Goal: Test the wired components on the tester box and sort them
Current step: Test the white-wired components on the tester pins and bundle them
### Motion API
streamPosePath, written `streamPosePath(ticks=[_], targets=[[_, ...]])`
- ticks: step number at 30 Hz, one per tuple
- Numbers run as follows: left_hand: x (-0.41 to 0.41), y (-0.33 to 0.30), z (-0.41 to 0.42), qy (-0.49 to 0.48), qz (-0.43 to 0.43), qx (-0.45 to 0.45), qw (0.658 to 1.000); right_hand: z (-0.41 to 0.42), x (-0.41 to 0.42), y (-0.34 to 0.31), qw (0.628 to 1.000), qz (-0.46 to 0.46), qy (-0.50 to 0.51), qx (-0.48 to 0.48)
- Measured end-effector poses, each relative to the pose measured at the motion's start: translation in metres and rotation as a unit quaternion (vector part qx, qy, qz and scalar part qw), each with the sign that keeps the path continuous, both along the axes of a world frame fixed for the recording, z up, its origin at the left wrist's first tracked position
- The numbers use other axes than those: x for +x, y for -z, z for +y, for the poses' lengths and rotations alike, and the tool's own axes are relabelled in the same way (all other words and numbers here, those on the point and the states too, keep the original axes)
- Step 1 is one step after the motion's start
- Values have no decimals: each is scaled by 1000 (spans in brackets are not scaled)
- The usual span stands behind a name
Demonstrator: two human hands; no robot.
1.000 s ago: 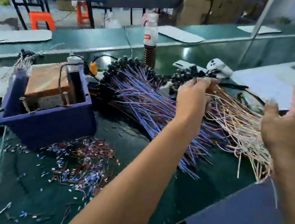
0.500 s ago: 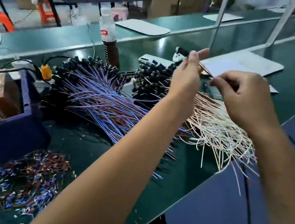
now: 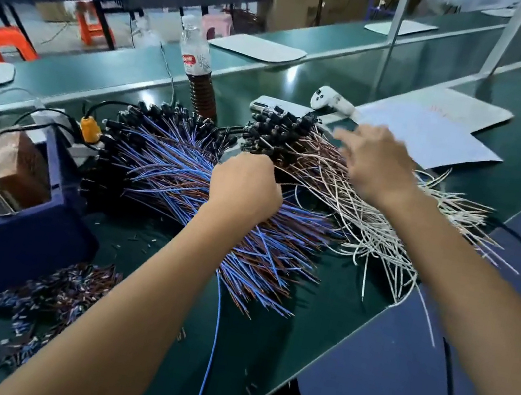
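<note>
The left hand point(image 3: 247, 183) was curled up tight over the spot where the blue-and-brown wired components point(image 3: 192, 182) met the white-and-brown pile point(image 3: 354, 210). Fingers were hidden behind the knuckles, so I honestly couldn't tell what it had hold of, if anything. The right hand point(image 3: 374, 163) hovered over the white pile's black connector ends, badly motion-blurred, fingers looking spread. The tester box point(image 3: 10, 188), blue walled, sat at the left on the green bench point(image 3: 265, 320), partly cut off by the frame edge. Wire scraps point(image 3: 43, 298) lay in front of it. A bottle point(image 3: 196, 78) stood behind the piles.
</note>
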State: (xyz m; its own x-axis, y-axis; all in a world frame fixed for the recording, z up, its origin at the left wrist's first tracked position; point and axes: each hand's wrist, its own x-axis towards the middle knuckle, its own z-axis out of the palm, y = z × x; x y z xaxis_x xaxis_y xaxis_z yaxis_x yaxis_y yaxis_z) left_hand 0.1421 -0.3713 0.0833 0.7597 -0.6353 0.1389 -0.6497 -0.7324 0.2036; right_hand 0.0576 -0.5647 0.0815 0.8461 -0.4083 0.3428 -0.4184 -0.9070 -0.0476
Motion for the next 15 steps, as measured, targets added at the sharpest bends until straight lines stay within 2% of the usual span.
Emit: streamPosePath(ticks=[2,4,7,11,15], targets=[[2,-1,4,9,8,16,1000,0,0,25,990,123,0,62],[0,-2,7,15,3,27,1000,-4,1,36,983,154,2,100],[-9,1,10,21,-18,-1,1000,-5,1,32,980,172,24,101],[-17,4,15,32,-31,-90,995,11,1,15,989,75,48,118],[-20,2,31,35,-33,-193,980,54,4,-2,985,-139,-1,100]])
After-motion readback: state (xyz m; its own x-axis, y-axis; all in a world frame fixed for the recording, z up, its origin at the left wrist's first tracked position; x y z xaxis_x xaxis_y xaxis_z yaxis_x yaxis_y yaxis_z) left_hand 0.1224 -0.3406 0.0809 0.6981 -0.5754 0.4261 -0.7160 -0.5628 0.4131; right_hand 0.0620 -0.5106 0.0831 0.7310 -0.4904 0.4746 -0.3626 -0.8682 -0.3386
